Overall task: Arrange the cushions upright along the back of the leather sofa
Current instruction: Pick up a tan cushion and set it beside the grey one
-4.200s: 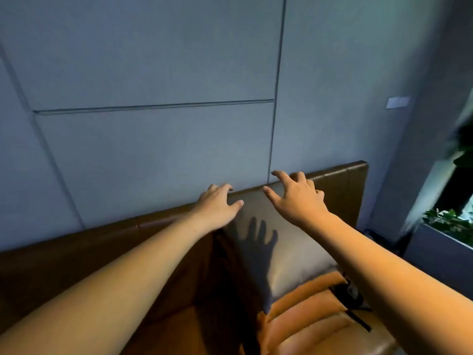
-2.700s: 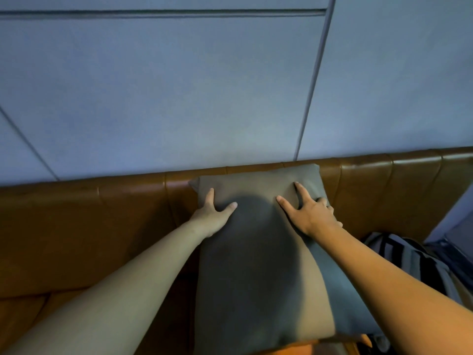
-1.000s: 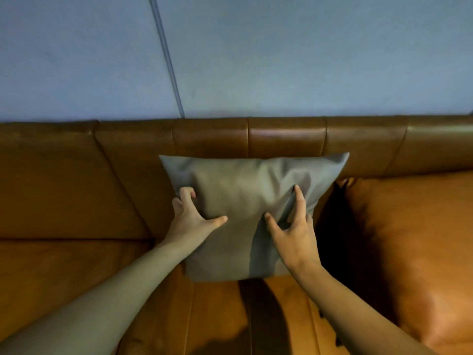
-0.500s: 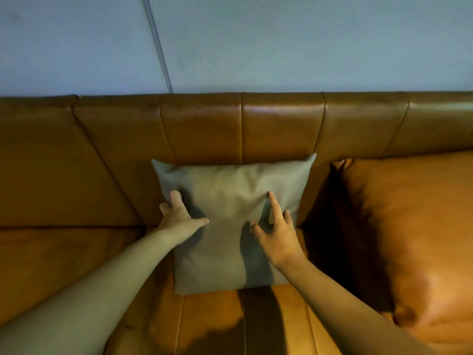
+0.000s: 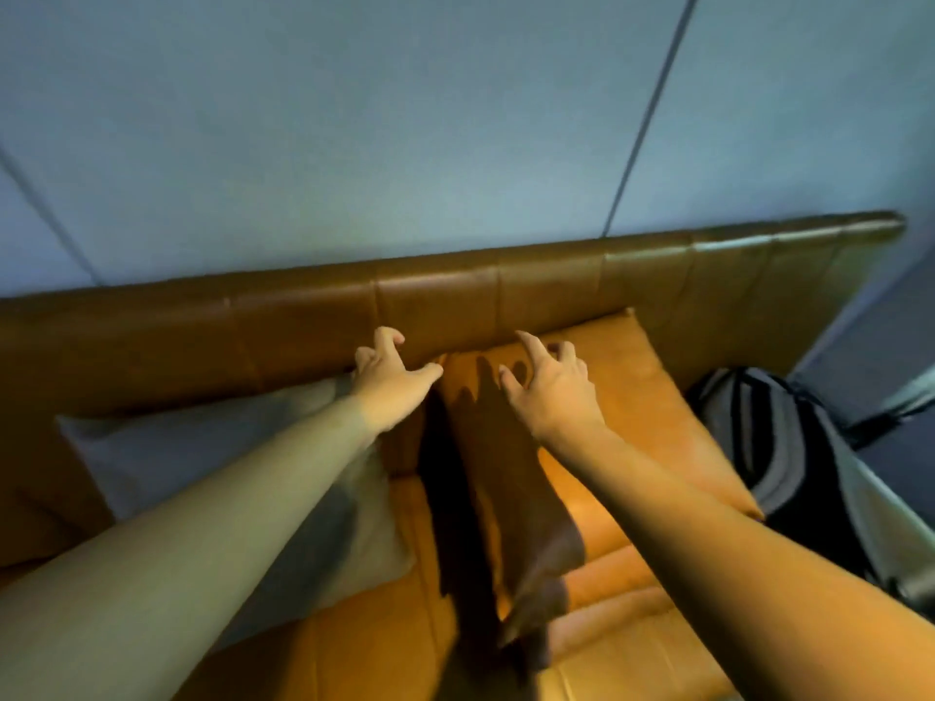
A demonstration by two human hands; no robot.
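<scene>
A grey cushion (image 5: 167,462) leans upright against the back of the brown leather sofa (image 5: 303,326), at the left under my left forearm. To its right an orange leather cushion (image 5: 642,392) leans against the same back. My left hand (image 5: 392,379) hovers with curled, spread fingers between the two cushions, near the orange cushion's top left corner. Over the upper part of the orange cushion my right hand (image 5: 549,384) is held with its fingers apart. Neither hand holds anything. The frame is blurred by motion.
A black, white and grey striped cushion or bag (image 5: 789,447) lies at the sofa's right end. A pale blue panelled wall (image 5: 405,118) rises behind the sofa. The orange seat (image 5: 364,645) shows at the bottom.
Both hands have let go of the grey cushion and moved right to the orange cushion. The view has swung right, so the grey cushion now sits at the left.
</scene>
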